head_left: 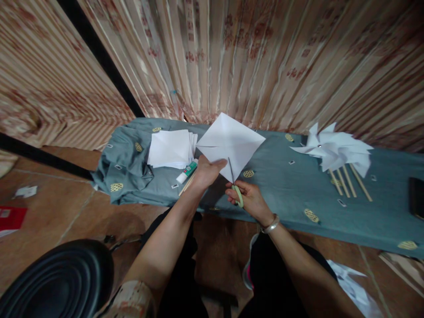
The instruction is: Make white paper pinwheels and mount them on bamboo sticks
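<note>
My left hand (209, 171) pinches a square sheet of white paper (232, 137) near its lower left edge, thumb on top. The sheet is turned like a diamond, with a slit running in from its left corner. In my right hand (250, 198) is a pair of scissors (238, 196) with light green handles. Their blades meet the paper's lower corner. Left of the sheet lies a stack of white paper squares (168, 149). A green and white glue stick (187, 172) and thin wooden sticks (186, 185) rest beside my left wrist.
Several white paper pinwheels (334, 148) on wooden sticks lie on the right of the cloth-covered bench (281, 176). A dark object (416, 197) sits at its right end. A black round stool (56, 282) stands lower left. Striped curtains (212, 57) hang behind.
</note>
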`<state>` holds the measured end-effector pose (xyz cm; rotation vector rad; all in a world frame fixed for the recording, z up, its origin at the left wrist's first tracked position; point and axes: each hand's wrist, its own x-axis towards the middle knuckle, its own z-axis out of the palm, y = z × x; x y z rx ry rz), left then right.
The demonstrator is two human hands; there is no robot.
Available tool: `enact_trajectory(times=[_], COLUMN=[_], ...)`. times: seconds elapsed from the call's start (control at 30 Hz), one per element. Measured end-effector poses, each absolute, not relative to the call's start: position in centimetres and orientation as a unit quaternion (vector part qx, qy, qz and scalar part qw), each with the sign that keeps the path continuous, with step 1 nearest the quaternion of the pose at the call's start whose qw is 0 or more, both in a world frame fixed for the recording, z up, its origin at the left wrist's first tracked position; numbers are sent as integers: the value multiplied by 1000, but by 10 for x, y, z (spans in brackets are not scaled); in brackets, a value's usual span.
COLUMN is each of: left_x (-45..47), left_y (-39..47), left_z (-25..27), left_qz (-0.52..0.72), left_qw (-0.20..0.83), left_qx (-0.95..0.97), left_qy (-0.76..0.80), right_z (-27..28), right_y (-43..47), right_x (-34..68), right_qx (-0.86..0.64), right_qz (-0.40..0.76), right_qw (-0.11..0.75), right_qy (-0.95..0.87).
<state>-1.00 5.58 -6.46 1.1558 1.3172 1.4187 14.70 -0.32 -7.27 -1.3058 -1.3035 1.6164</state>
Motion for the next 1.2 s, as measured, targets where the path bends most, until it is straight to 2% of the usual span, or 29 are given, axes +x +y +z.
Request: enact_trajectory(times=[1.2], left_x=[-8], left_y=[49], left_z=[-55], left_qz=[548], left_qw=[460], left_qx=[466], left_qy=[520], right_z=[-66], right_y=[-1], right_x=[146], right_qx=[-491], right_qz=[623], right_qw=[344], right_qy=[-502])
